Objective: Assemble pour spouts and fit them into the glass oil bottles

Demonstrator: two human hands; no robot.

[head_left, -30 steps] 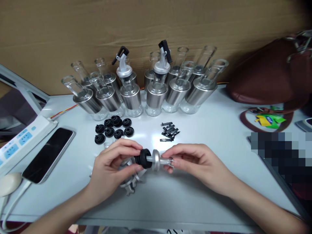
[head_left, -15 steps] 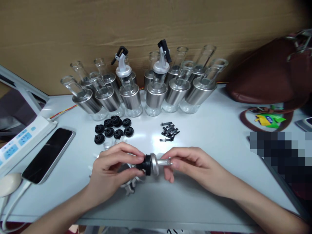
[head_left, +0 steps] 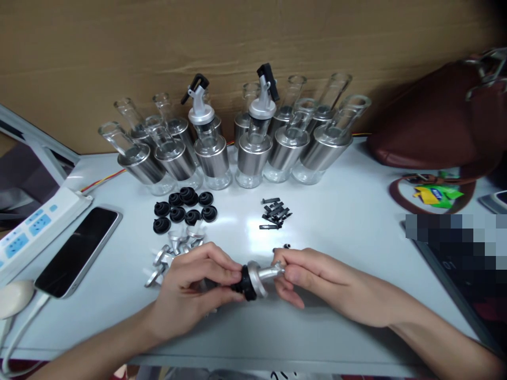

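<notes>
The person's left hand (head_left: 190,290) and right hand (head_left: 336,287) are both bare, with slender fingers and smooth backs. The fingernails look short and unpainted, though too small to make out well. Each hand narrows to a slim, bare wrist, and the left forearm (head_left: 99,340) and right forearm (head_left: 439,330) are uncovered too, smooth and evenly rounded, widening gently toward the picture's lower corners.

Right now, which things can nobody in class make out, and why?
Head view:
Left end of the stopper: hidden by the left hand.
Some loose spouts: behind the same hand.
Back bottles: lower parts behind front bottles.
Bag: cut off by the right edge.
Dark object at right: mostly pixelated.
</notes>
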